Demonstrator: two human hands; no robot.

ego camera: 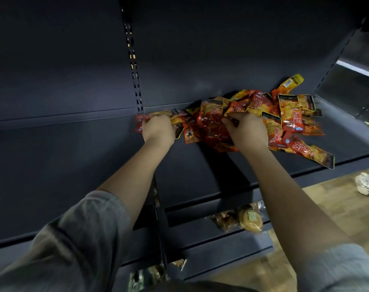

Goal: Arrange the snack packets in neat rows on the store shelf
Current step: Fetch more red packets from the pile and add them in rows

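Red and orange snack packets (261, 119) lie in a loose heap on the dark metal shelf (74, 165), piled against its back edge just right of the slotted upright post (135, 74). They overlap at all angles, some face up, some on edge, one yellow-ended packet leaning up against the back panel (200, 49), and a few spilling out toward the shelf's front lip on the side farthest from the post. No row shows anywhere yet, so by my judgement the arranging has barely begun.

Closest to the post, the left hand (158, 128) has its fingers curled round a small bunch of packets at the heap's near end, right at the post's foot. The right hand (247, 129) is down on the middle of the heap, farther from the post, thumb and fingers pinching at a packet there; which one exactly is hard to tell. Both arms reach in from grey sleeves (78, 239).

All the shelf surface on the other side of the post is bare, as is most of the front strip before the heap, which gives room for rows. What is left appears to be nearly everything: separating the packets, turning them one way, and setting them in lines.

Below the post, a lower shelf holds wrapped buns (250, 220), and beyond them runs a wooden floor (326, 203).
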